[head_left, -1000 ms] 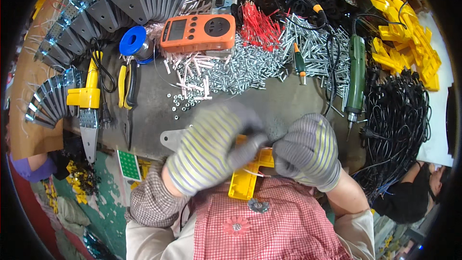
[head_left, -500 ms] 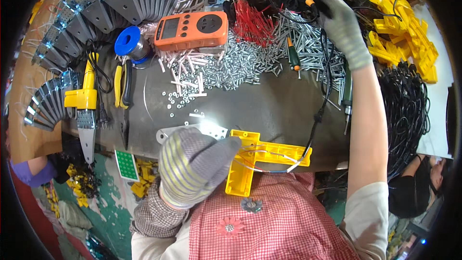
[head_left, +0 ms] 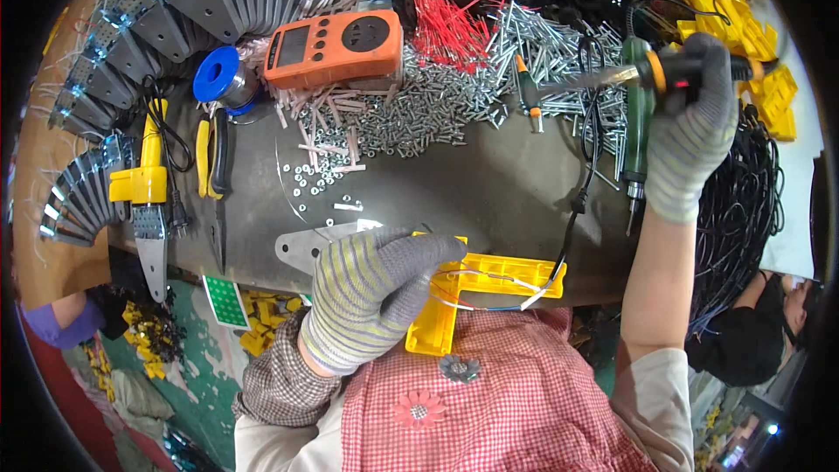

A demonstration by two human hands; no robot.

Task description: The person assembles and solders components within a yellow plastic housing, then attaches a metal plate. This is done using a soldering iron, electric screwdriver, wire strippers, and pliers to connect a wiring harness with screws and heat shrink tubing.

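My left hand (head_left: 371, 301), in a grey-and-yellow striped glove, is closed on the upper end of a yellow T-shaped plastic housing (head_left: 433, 328). Thin wires (head_left: 489, 275) lie across the housing, joined to a black power cord (head_left: 568, 236). A grey perforated metal plate (head_left: 301, 247) lies beside this hand, partly hidden by it. At the right, my gloved right hand (head_left: 695, 135) is raised and grips a soldering iron (head_left: 651, 72) with a black-and-orange handle. Its metal shaft points left above the screws and is smeared by motion.
A green electric screwdriver (head_left: 636, 127) and a small screwdriver (head_left: 528, 92) lie near piled screws (head_left: 419, 114). Left of them are an orange meter (head_left: 336, 48), a blue solder spool (head_left: 223, 79) and pliers (head_left: 212, 153). Black cords (head_left: 743, 210) and yellow housings (head_left: 708, 0) crowd the right.
My right hand has come down and nearer from the far right, bringing the soldering iron with it. My left hand has shifted slightly right over the housing.
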